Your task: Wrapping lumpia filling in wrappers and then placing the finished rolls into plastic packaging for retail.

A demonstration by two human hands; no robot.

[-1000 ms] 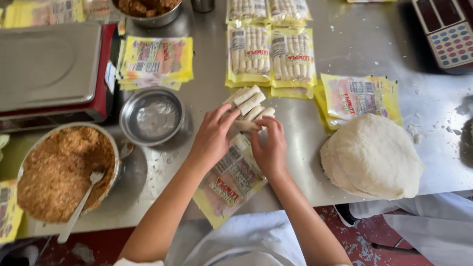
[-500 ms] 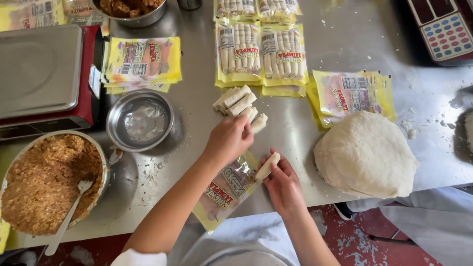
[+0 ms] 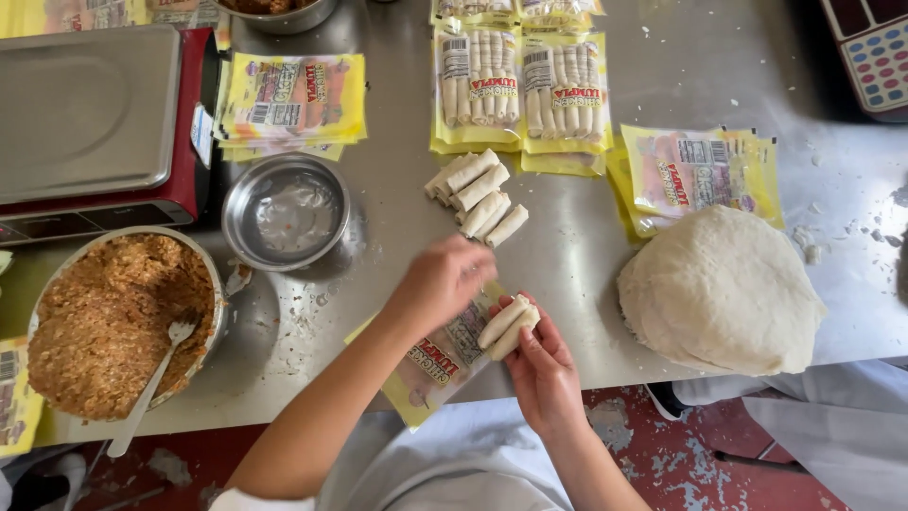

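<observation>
Right hand [image 3: 546, 371] fingers clamped on two rolls [image 3: 509, 325] at yellow pouch [image 3: 443, 360] mouth (table [image 3: 586, 274] front edge). Left hand [image 3: 446, 277] rests curled on pouch, grip indeterminate. Loose rolls [image 3: 478, 193] lie beyond.

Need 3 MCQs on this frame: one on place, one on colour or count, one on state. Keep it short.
1. Where is the fork?
A in the bowl of filling
B on the wrapper stack
C in the empty steel bowl

2. What colour are the pouch edges?
A blue
B yellow
C green

3. What is the right hand doing?
A resting flat
B holding rolls
C gripping the fork

A: its tines sit in the bowl of filling.
B: yellow borders show.
B: its fingers hold rolls at the pouch mouth.
</observation>
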